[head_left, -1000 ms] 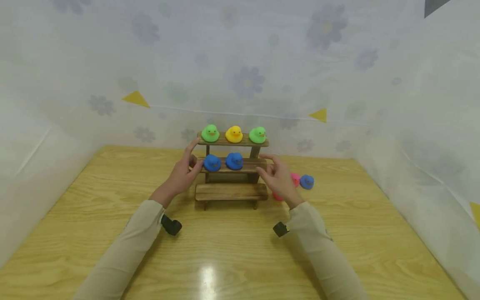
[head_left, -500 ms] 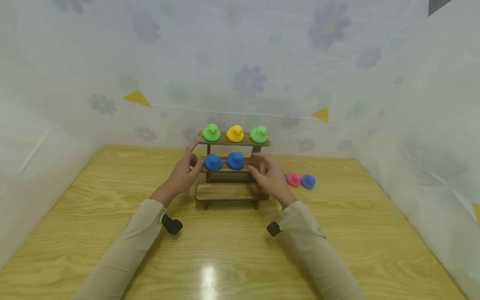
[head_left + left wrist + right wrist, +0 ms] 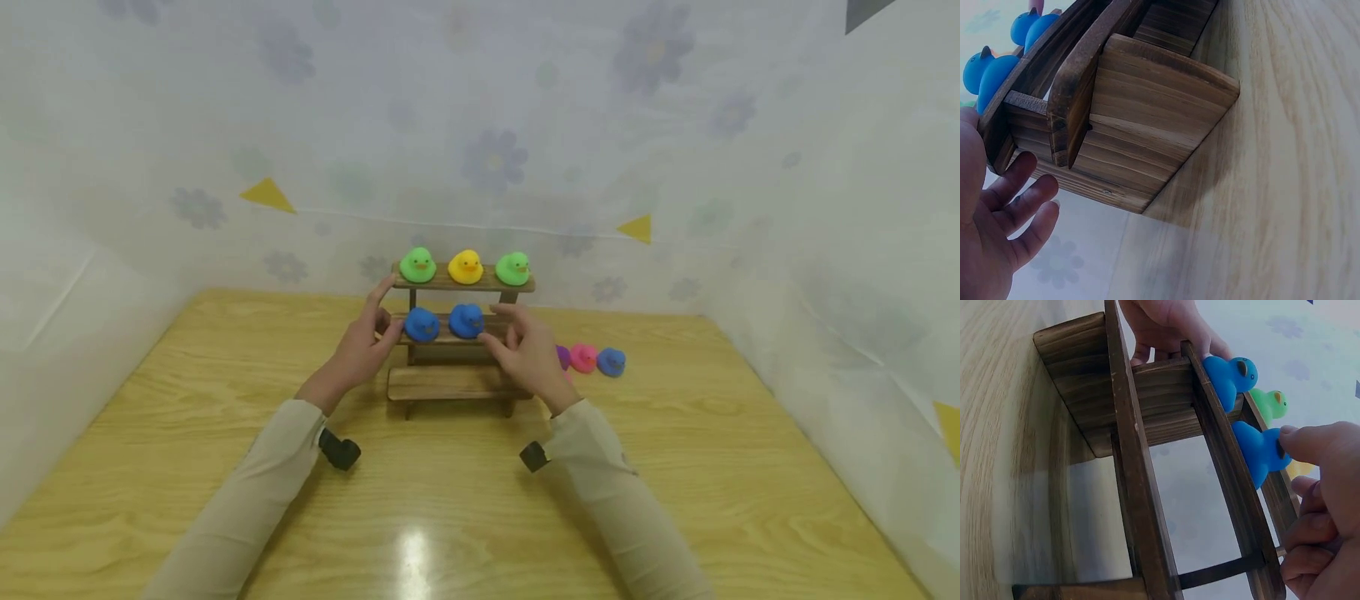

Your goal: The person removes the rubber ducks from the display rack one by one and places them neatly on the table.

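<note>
A three-tier wooden stand holds two blue rubber ducks on its middle shelf. Green rubber ducks flank a yellow rubber duck on the top shelf. At the stand's left end, my left hand reaches the top shelf with its index finger and the middle shelf with its thumb, next to the left blue duck. My right hand is at the right blue duck; its thumb tip is right at the beak in the right wrist view. Its lower fingers are bent beneath.
On the table right of the stand sit a pink rubber duck, another blue rubber duck and a purple rubber duck partly behind my right hand. The wooden table meets a flowered white sheet at the back and sides.
My right hand has moved left along the middle shelf, from its right end to the right blue duck. My left hand has stayed at the stand's left end.
</note>
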`<state>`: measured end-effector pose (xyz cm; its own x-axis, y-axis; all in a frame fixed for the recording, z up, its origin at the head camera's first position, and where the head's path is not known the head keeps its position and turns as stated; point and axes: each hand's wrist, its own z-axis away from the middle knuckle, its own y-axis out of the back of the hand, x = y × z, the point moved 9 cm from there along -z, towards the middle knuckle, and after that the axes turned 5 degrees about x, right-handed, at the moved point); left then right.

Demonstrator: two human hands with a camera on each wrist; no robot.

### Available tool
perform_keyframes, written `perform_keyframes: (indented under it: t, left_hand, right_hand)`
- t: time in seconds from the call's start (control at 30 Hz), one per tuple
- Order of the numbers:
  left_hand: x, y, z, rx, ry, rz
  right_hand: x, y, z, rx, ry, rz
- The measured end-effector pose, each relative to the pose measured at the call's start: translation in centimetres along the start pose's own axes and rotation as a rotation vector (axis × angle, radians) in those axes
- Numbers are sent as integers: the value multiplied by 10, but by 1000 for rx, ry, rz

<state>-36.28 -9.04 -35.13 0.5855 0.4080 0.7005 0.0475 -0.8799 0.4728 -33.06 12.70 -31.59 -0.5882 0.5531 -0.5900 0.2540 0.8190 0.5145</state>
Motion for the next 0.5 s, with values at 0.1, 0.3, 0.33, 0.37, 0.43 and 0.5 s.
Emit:
perform_keyframes:
  t: [0.1, 0.3, 0.33, 0.37, 0.43, 0.5]
  left_hand:
    - [0, 0, 1, 2, -1, -2]
    - [0, 0, 1, 1, -6, 3]
    - [0, -1, 0, -1, -7, 6]
    - [-1, -1, 0, -3, -8, 7]
    - [-1, -2, 0, -9, -6, 10]
    - [-2, -2, 0, -11, -4, 6]
  right_hand:
    - [-4, -3, -1, -1, 11, -10]
    - [-8, -9, -5, -12, -5, -22]
    - [-8, -10, -5, -14, -5, -12]
    - [-9, -10, -6, -16, -7, -5]
    - [-9, -11, -6, -17, -12, 10]
    - [-8, -12, -7, -20, -18, 23]
